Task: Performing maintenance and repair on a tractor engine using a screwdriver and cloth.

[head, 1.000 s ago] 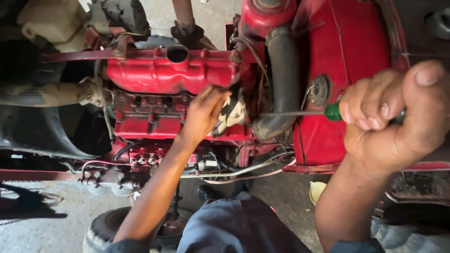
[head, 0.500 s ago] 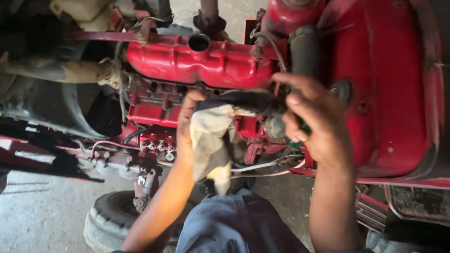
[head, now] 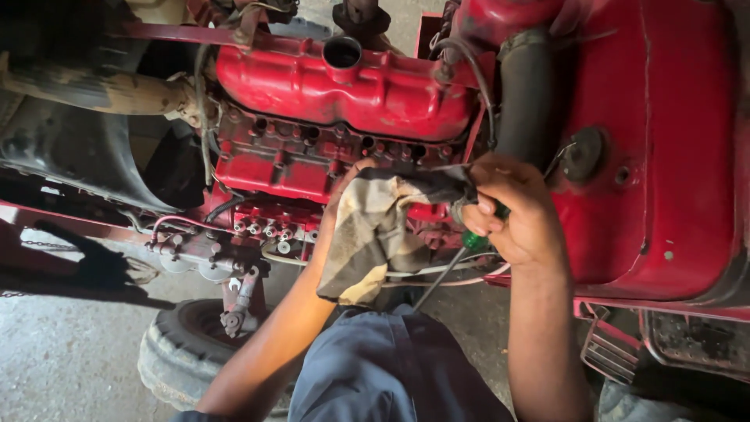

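Below you lies grey concrete floor (head: 70, 352), with a worn tyre (head: 180, 352) at the foot of a red engine block (head: 344, 86) and a black hose (head: 527, 101) running down its right side. Your left hand (head: 344, 195) is mostly hidden under a stained, cream-and-grey rag (head: 371, 234) that drapes over it against the engine's side; you cannot tell how its fingers sit. Your right hand (head: 516, 207) touches the rag's dark upper end, its fingers curled around a green-handled screwdriver (head: 457, 262) whose shaft points down-left toward your grey trousers (head: 383, 367).
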